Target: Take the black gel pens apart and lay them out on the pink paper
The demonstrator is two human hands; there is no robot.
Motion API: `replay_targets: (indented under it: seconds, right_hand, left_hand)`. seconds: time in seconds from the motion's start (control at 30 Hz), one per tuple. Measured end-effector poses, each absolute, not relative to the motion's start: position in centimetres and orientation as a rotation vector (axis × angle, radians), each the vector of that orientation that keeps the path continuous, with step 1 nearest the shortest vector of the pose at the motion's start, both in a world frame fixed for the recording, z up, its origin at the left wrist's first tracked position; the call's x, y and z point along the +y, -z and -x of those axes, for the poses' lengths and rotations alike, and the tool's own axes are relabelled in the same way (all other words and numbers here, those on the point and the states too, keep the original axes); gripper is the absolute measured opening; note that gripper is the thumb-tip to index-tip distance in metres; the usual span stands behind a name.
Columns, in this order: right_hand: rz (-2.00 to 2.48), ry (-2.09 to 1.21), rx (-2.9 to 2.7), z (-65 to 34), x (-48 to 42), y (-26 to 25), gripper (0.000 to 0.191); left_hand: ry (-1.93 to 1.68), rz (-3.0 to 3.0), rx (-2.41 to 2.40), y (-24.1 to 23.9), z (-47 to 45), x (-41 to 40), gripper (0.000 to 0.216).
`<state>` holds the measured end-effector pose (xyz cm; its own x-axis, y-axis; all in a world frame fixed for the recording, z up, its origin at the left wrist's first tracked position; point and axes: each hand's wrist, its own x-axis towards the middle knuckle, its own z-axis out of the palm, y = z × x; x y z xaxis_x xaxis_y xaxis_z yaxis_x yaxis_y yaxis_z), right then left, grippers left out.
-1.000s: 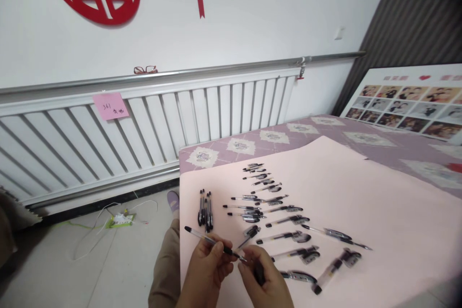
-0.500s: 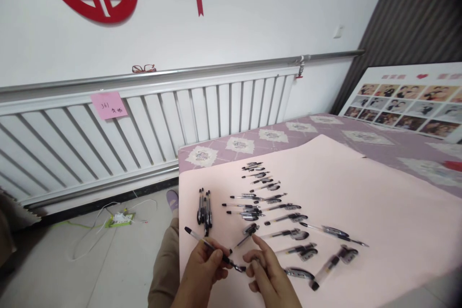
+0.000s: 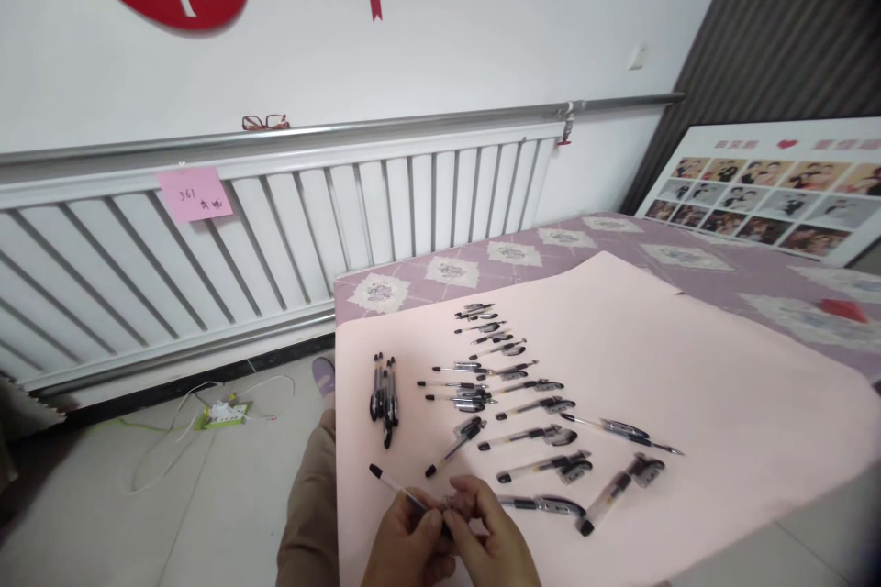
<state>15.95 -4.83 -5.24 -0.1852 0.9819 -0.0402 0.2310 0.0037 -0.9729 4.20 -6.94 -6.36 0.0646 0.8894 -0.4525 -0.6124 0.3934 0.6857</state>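
Observation:
My left hand (image 3: 406, 537) grips a pen (image 3: 399, 488) with a clear barrel, its black end pointing up and to the left. Against the pen's lower end, my right hand (image 3: 485, 532) is closed in a pinch. A small shiny bit shows between the right fingers, too hidden to name. Just beyond the hands lie several similar pens, many with black caps beside them, such as a pen (image 3: 527, 436) and a thicker-looking pen (image 3: 609, 504). A separate bunch of capped pens (image 3: 384, 399) lies at the left.
Pale pink sheet (image 3: 688, 367) covers a table with a purple patterned cloth (image 3: 612, 234). Behind stands a white radiator (image 3: 372, 211) with a pink note (image 3: 196, 194). A photo board (image 3: 763, 193) leans at the right. A power strip (image 3: 224, 415) with cables lies on the floor.
My right hand has come left to meet the pen's lower end, where it was apart before. My left hand has moved slightly down and right with the pen. The view has shifted a little.

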Motion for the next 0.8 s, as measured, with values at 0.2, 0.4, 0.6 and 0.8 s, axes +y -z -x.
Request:
replay_targets:
  seconds: [0.2, 0.4, 0.6, 0.8]
  right_hand:
    - [1.245, -1.05, -1.712, -16.4, -5.1, 5.6, 0.009]
    - [1.157, -0.886, -1.981, -17.0, -5.2, 5.3, 0.029]
    - [1.173, -0.874, -2.092, -17.3, -5.0, 5.2, 0.026]
    - [1.16, -0.898, -2.077, -17.4, -4.7, 4.7, 0.023]
  left_hand:
    - [-1.252, -0.268, 0.93, 6.2, -4.4, -6.9, 0.04]
    - [-1.307, -0.229, 0.955, 6.5, -4.5, -6.8, 0.04]
    - [-1.229, -0.23, 0.969, 7.4, -4.3, -6.8, 0.043]
    - [-1.132, -0.321, 0.962, 7.7, -3.5, -6.7, 0.044]
